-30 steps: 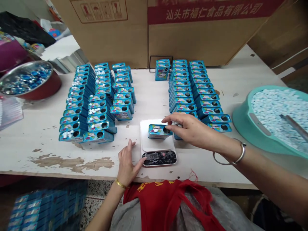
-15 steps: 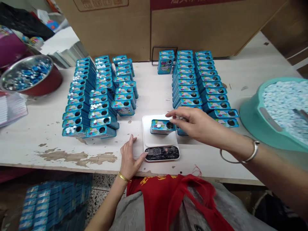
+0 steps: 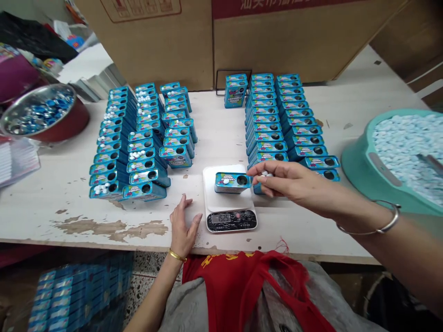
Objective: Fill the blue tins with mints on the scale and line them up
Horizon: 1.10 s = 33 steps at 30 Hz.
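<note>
A blue candy tin stands upright on a white digital kitchen scale, its round opening uncovered. One white candy lies on the tin's top. Just right of the tin, my right hand is curled around several small white candies, its fingertips close to the opening. My left hand rests on the table left of the scale, fingers apart and holding nothing. Rows of similar tins stand behind my right hand. In the rows at the left, some tins have white candies on top.
At the right stands a turquoise tub full of white candies with a scoop in it. A metal bowl of shiny blue pieces sits at the left. A large cardboard box walls off the back. More tins are stacked below the table.
My right hand has drawn slightly right, away from the tin's opening, and the candies in it show more. My left hand has moved slightly left, off the scale's edge.
</note>
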Tool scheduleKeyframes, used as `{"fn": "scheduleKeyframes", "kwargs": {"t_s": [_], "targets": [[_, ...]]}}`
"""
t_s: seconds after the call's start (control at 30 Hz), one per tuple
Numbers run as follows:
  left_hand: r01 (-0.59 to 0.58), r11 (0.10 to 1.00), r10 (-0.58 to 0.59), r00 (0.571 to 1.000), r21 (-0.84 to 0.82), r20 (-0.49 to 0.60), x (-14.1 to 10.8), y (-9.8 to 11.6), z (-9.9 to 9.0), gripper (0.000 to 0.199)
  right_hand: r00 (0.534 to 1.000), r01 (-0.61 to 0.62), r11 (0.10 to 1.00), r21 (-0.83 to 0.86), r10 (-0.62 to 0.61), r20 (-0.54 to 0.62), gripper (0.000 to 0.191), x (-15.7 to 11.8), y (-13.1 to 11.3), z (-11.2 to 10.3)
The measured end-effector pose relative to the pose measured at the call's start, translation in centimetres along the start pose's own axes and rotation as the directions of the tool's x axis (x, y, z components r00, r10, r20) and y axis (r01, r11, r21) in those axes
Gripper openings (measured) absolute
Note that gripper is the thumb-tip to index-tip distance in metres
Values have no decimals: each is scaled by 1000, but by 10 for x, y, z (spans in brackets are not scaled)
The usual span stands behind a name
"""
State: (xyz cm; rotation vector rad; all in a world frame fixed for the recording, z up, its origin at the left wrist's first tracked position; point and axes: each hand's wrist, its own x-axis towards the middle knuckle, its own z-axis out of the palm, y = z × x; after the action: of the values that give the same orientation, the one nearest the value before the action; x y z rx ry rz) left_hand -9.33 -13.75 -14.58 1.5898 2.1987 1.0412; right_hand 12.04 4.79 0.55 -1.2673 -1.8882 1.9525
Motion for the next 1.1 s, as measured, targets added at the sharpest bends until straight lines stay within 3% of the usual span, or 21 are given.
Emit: {"fn": "scheduleKeyframes", "kwargs": {"t_s": [0.17, 0.3, 0.4, 0.53, 0.7, 0.87, 1.0, 1.1], "targets": [[-11, 1000, 11, 1000, 19, -2, 1, -2, 1, 63, 989, 139, 970, -199, -129, 66, 24, 12, -12, 11], [-21, 999, 22, 1000, 46, -3, 2, -3, 2, 63, 972, 233, 943, -239, -230, 39, 29, 15, -14, 13], [-21, 999, 21, 1000, 50, -5, 2, -3, 2, 62, 984, 179, 980, -93, -180, -12, 29, 11, -15, 11], [-19, 999, 20, 1000, 35, -16, 2, -2, 2, 60, 995, 101, 943, 317, -104, -8, 21, -3, -11, 5], [-8, 1000, 9, 1000, 15, -22, 1, -3, 2, 57, 990, -46, 722, 690, 125, -65, 10, -27, 34, 6], [41, 997, -42, 999, -68, -20, 4, 0, -1, 52, 923, -102, 514, 852, 368, -112, 22, -45, 107, 18], [-37, 997, 34, 998, -65, -45, 20, 18, -11, 46, 871, -117, 464, 878, 472, -134, 24, -53, 139, 25], [-201, 980, 201, 978, 14, -60, 36, 42, -22, 38, 889, -96, 472, 876, 437, -139, 25, -54, 149, 27]]}}
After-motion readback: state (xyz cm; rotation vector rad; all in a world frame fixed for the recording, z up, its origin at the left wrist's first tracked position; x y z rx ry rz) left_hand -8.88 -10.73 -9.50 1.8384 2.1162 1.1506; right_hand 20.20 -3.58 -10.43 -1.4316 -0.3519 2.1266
